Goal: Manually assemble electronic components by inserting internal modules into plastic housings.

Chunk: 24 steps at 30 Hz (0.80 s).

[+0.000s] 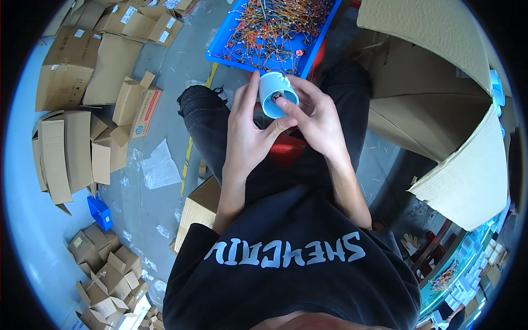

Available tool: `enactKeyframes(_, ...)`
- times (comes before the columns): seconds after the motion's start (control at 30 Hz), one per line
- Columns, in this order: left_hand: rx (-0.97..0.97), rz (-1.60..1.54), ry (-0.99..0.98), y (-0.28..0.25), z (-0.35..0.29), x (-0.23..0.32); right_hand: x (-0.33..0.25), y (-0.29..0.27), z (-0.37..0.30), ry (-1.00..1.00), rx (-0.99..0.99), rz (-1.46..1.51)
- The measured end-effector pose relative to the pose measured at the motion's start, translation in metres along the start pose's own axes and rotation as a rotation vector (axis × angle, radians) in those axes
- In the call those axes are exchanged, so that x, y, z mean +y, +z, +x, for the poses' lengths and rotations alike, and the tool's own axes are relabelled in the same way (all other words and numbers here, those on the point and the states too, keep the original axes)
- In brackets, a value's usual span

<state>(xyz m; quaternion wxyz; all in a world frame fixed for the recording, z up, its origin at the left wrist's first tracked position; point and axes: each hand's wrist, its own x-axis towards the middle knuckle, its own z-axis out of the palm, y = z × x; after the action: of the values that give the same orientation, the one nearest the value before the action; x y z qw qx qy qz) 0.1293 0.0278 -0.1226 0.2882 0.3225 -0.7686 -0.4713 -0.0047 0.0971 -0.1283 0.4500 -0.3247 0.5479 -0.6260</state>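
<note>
Between my two hands is a light blue plastic cup-shaped housing (pixel 270 82), its open end tilted toward me. My left hand (pixel 250 124) wraps the housing's left side, thumb at the lower rim. From the right, my right hand (pixel 319 118) grips it too, with the thumb reaching into the opening. A small dark part (pixel 276 96) sits inside, against that thumb; its exact kind I cannot make out. Just beyond my hands, a blue tray (pixel 228 41) holds a tangled heap of wired parts (pixel 275 25) with orange, red and black leads.
A large open cardboard box (pixel 423 115) stands close on my right. Several empty cartons (pixel 69 66) are piled on the left, with a small blue bin (pixel 99 213) below them. Plastic scraps (pixel 161 165) litter the grey floor. A green-topped bench (pixel 440 297) with light blue parts is at lower right.
</note>
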Motion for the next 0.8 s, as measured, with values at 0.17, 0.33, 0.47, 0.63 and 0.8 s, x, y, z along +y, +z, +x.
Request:
enactKeyframes(0.17, 0.174, 0.119, -0.019, 0.011, 0.004, 0.001, 0.000, 0.008, 0.000, -0.266, 0.090, -0.427)
enactKeyframes(0.33, 0.192, 0.062, -0.057, 0.010, 0.009, 0.007, 0.000, 0.013, 0.002, -0.299, 0.140, -0.477)
enactKeyframes(0.47, 0.186, 0.045, -0.057, 0.009, 0.011, 0.004, 0.002, 0.014, 0.004, -0.313, 0.153, -0.469)
enactKeyframes(0.63, 0.156, -0.044, -0.022, 0.001, 0.013, 0.002, -0.006, 0.007, 0.000, -0.227, 0.100, -0.528)
enactKeyframes(0.8, 0.075, -0.150, 0.071, -0.011, 0.012, 0.008, -0.024, -0.002, -0.003, 0.008, -0.138, 0.032)
